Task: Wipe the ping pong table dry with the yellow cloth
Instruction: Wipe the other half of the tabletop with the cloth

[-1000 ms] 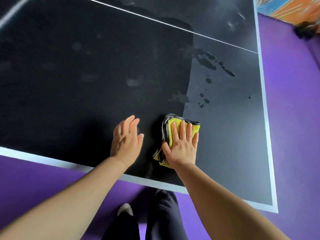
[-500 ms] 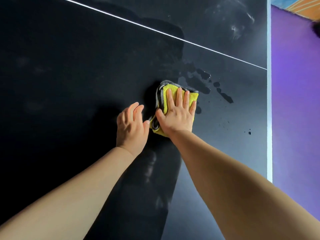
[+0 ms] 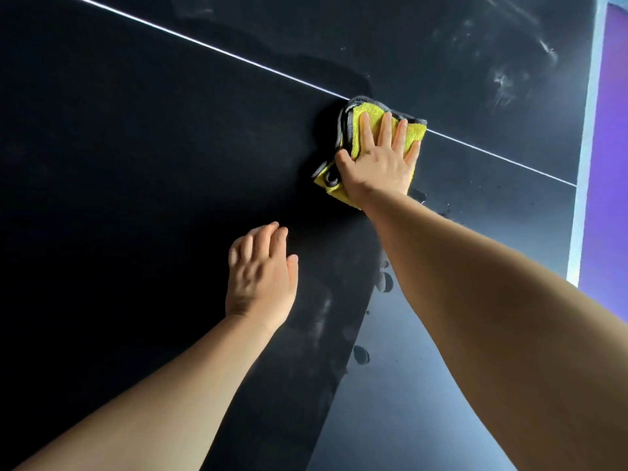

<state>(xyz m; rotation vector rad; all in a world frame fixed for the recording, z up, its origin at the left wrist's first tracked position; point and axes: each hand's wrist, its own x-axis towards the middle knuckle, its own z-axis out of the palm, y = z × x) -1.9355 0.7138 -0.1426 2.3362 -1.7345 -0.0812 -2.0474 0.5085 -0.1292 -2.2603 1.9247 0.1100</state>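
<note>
A folded yellow cloth (image 3: 360, 130) with grey edging lies on the black ping pong table (image 3: 136, 164), right at the thin white centre line (image 3: 204, 45). My right hand (image 3: 380, 164) presses flat on the cloth with straight, spread fingers. My left hand (image 3: 260, 277) rests on the table nearer to me, left of my right forearm, fingers together and slightly bent, holding nothing. A few dark water drops (image 3: 385, 282) sit beside my right forearm, one more drop (image 3: 361, 354) closer to me.
The table's white right edge stripe (image 3: 584, 164) runs down the right side, with purple floor (image 3: 611, 164) beyond it. Pale smears (image 3: 506, 83) mark the table surface past the centre line.
My right hand has pushed the cloth away from me, over the wet patch, up to the centre line. My left hand stayed behind on the table.
</note>
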